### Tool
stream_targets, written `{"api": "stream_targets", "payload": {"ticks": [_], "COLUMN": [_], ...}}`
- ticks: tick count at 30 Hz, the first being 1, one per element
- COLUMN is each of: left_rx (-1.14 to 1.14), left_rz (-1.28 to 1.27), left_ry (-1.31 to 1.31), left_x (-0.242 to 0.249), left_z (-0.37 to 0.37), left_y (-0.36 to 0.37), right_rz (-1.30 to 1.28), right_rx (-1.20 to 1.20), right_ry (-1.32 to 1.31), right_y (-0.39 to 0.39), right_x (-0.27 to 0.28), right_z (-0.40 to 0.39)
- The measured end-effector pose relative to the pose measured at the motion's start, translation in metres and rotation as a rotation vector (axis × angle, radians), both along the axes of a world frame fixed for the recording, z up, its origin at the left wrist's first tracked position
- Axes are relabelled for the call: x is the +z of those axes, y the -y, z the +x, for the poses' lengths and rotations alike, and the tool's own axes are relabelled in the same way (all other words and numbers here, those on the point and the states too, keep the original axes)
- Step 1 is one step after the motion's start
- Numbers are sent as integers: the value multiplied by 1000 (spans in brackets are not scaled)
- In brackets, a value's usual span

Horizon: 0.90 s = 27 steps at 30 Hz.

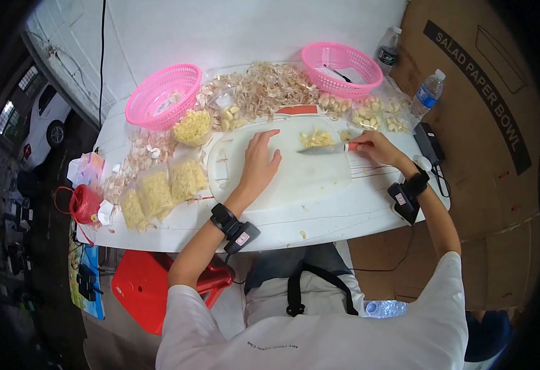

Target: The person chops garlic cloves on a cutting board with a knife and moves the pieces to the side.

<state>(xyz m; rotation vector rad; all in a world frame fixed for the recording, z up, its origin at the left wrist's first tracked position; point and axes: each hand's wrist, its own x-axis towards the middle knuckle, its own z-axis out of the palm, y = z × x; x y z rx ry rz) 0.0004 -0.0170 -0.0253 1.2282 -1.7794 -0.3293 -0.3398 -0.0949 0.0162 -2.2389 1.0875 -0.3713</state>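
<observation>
My right hand [375, 147] grips the orange-red handle of a knife [324, 149]. Its blade lies level over the right part of the white cutting board [288, 179] and points left. Just behind the blade is a small heap of cut garlic [317, 138]. My left hand [259, 161] is over the left part of the board, palm down, thumb and fingers apart, holding nothing. Left of the board are bags of chopped garlic [157, 196] and an open bag heaped with more chopped garlic [192, 127]. Whole peeled cloves [368, 115] lie in clear bags behind my right hand.
Garlic skins [263, 89] are piled along the back between two pink baskets, one at left [164, 98] and one at right [342, 65]. Two water bottles [428, 94] stand at the back right by a large cardboard box [467, 135]. A red stool [140, 287] is below the table.
</observation>
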Motion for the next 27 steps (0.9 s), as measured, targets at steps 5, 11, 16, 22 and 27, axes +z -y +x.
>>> {"api": "stream_targets", "payload": {"ticks": [5,11,16,22,27], "left_rx": [-8,1,-3,-4,0], "left_rz": [-27,10,23,19,7], "left_ry": [-6,-7,-5,-14,-1], "left_x": [-1,3,2,2,3], "left_z": [1,1,0,0,0], "left_y": [0,-3,-2,-2,-2], "right_rz": [-241,-133,-149,-250,-321], "right_rx": [-153,-67,-31,-112,-216], "right_ry": [-12,125,71,45,54], "right_y": [-1,4,12,13,13], "right_x": [-3,-7,-7,-5,-9], "right_z": [8,-5,-12,4,12]}}
